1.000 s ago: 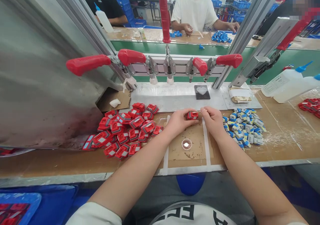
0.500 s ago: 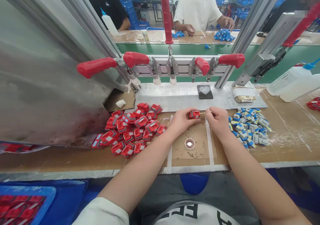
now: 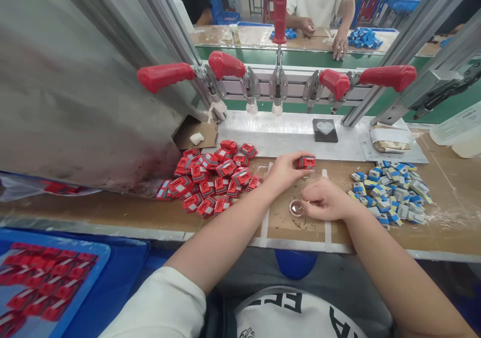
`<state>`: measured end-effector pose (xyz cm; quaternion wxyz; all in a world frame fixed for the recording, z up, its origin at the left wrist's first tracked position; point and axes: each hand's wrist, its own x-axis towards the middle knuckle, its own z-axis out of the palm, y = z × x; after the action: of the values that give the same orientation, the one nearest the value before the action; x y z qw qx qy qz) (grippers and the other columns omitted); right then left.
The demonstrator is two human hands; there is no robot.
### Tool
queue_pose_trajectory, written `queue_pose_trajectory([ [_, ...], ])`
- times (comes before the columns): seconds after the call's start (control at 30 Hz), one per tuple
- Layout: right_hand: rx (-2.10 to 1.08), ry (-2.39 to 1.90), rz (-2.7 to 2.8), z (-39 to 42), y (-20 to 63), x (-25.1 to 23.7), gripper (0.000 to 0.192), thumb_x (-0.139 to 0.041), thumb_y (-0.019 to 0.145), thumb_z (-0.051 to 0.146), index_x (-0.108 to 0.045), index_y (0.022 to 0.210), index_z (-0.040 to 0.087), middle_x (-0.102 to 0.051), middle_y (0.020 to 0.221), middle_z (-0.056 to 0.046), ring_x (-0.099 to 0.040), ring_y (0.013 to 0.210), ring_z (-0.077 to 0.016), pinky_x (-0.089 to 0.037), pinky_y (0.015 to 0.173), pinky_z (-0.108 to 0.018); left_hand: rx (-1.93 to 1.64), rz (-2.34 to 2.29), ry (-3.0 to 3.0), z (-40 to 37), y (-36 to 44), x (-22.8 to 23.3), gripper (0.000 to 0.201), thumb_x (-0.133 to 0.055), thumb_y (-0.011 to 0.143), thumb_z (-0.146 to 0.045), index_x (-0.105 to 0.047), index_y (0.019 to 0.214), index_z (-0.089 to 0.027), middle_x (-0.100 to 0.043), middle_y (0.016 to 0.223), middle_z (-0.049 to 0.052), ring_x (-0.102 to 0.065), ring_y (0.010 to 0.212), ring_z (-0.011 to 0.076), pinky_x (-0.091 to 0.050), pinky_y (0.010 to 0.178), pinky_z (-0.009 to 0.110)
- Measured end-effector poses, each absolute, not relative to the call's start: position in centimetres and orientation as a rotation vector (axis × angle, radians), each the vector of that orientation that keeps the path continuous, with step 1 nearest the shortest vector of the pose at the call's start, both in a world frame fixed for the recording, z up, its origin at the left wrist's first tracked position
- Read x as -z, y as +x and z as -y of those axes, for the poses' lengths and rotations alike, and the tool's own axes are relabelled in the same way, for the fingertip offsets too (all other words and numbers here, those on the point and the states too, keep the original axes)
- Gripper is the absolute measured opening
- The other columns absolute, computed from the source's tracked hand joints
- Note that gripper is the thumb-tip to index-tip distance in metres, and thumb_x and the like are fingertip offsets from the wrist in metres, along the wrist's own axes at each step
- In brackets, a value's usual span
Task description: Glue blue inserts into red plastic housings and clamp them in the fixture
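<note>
My left hand [image 3: 286,173] pinches a small red and grey plastic part [image 3: 307,162] above the cardboard work area. My right hand [image 3: 326,199] is closed, its fingertips at the rim of a small round clear dish [image 3: 291,212]. Between those fingers is a thin stick, mostly hidden now, its tip over the dish. Left of my hands lies a heap of similar red parts [image 3: 226,168]. A heap of small grey, blue and yellow pieces [image 3: 403,211] lies to the right.
Red-handled toggle clamps [image 3: 280,14] line a metal frame over the silver plate [image 3: 263,137]. A dark block with a heart shape [image 3: 325,130] sits on that plate. At lower left is a blue tray [image 3: 98,258] of red parts. A co-worker [image 3: 319,2] sits opposite.
My right hand has drawn back from the red part, down toward me to the dish, bringing the thin stick. My left hand still holds the red part. The view has shifted.
</note>
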<state>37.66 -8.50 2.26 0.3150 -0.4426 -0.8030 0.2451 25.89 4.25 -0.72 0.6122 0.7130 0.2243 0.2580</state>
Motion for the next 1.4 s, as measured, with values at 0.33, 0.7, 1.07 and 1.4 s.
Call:
queue_pose_trajectory([
  [0.33,-0.567,-1.218,1.818,8.6,38.2,-2.6,0.044,-0.051,0.091,0.021,-0.02,0.06,0.024,-0.021,0.055,0.005,-0.022,0.051,-0.0115,-0.02,0.054,-0.031,-0.581,-0.524,1.653,-4.4,25.8,1.1,0.046,-0.083,0.074,-0.017,-0.076,0.119,-0.021,-0.079,0.104,0.005,-0.072,0.096,0.0225,-0.056,0.088,0.031],
  [0.7,-0.238,-1.611,1.188,7.6,39.2,-2.0,0.042,-0.053,0.096,0.034,-0.036,0.059,0.021,-0.03,0.058,0.004,-0.031,0.056,-0.0112,-0.026,0.055,-0.028,-0.559,-0.478,1.704,-4.5,25.9,1.8,0.042,-0.084,0.076,-0.025,-0.076,0.117,-0.022,-0.079,0.107,0.004,-0.071,0.099,0.0224,-0.055,0.093,0.032],
  [1.07,-0.248,-1.593,1.258,7.4,39.0,-2.4,0.043,-0.053,0.093,0.032,-0.029,0.058,0.022,-0.026,0.056,0.005,-0.028,0.054,-0.011,-0.023,0.054,-0.029,-0.568,-0.478,1.712,-4.6,26.0,2.1,0.041,-0.084,0.076,-0.026,-0.076,0.116,-0.023,-0.079,0.105,0.004,-0.072,0.098,0.022,-0.054,0.094,0.033],
  [1.4,-0.162,-1.699,1.208,7.7,39.2,-2.5,0.04,-0.052,0.086,0.026,-0.024,0.057,0.023,-0.021,0.056,0.006,-0.024,0.053,-0.0093,-0.02,0.053,-0.028,-0.558,-0.523,1.739,-4.3,25.7,1.3,0.04,-0.081,0.077,-0.022,-0.075,0.116,-0.021,-0.078,0.107,0.004,-0.071,0.1,0.0218,-0.054,0.092,0.031],
])
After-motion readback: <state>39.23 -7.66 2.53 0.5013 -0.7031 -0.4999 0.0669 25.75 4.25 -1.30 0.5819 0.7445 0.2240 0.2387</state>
